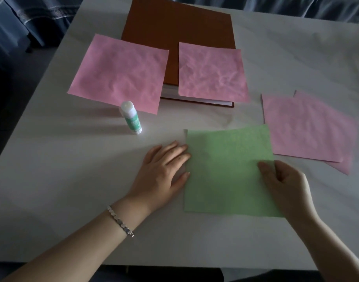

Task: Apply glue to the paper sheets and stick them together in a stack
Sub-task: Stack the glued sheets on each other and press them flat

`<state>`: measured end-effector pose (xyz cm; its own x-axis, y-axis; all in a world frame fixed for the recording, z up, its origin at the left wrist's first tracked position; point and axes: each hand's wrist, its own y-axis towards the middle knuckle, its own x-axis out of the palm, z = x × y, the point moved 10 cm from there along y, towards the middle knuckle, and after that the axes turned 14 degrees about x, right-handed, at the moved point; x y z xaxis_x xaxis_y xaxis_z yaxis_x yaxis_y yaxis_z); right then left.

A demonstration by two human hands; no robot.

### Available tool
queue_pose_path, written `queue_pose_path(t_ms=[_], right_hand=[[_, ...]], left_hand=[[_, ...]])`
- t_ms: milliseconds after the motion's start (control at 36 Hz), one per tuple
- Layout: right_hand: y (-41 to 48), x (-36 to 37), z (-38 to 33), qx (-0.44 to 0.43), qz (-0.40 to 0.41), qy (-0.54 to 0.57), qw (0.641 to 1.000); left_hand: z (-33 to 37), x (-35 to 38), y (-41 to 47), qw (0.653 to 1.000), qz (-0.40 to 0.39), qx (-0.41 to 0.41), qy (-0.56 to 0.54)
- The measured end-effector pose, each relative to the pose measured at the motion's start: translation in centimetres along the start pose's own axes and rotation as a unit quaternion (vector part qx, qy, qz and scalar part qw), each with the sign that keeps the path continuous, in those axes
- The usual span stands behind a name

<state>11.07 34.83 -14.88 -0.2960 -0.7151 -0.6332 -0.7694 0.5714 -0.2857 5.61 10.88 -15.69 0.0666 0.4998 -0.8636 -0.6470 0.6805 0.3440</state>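
Observation:
A green paper sheet (227, 171) lies flat on the white table (62, 169) in front of me. My left hand (162, 169) lies flat with straight fingers touching the sheet's left edge. My right hand (284, 184) pinches the sheet's right edge, thumb on top. An uncapped glue stick (131, 117) stands upright to the left, behind my left hand. Two pink sheets (308, 127) overlap at the right. Another pink sheet (119, 72) lies at the back left, and one more pink sheet (211, 72) rests on a book.
A brown hardcover book (174, 23) lies at the back middle, partly under two pink sheets. The table's near edge runs along the bottom. Blue fabric (22, 21) hangs beyond the table at the back left.

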Motion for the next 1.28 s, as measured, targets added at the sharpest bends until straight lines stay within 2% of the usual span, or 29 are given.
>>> queue_pose_path(t_ms=[222, 417, 500, 694, 1111, 1278], right_hand=[[-0.8, -0.7, -0.8, -0.016, -0.001, -0.007, 1.0], [-0.4, -0.5, 0.7, 0.049, -0.093, 0.067, 0.992], [-0.3, -0.4, 1.2, 0.073, -0.109, 0.09, 0.987], [-0.6, -0.1, 1.8, 0.087, -0.107, 0.122, 0.983], [-0.9, -0.2, 1.5, 0.072, -0.092, 0.109, 0.987], [-0.9, -0.2, 1.5, 0.058, -0.088, 0.081, 0.991]], left_hand=[[-0.1, 0.1, 0.1, 1.0, -0.005, 0.002, 0.002], [0.0, 0.0, 0.0, 1.0, -0.006, -0.001, -0.002], [0.0, 0.0, 0.0, 1.0, -0.008, -0.001, -0.004], [0.1, -0.1, -0.1, 1.0, -0.012, -0.001, -0.013], [0.4, -0.2, 0.0, 1.0, -0.011, 0.002, 0.0], [1.1, -0.6, 0.7, 0.998, 0.013, -0.007, 0.056]])
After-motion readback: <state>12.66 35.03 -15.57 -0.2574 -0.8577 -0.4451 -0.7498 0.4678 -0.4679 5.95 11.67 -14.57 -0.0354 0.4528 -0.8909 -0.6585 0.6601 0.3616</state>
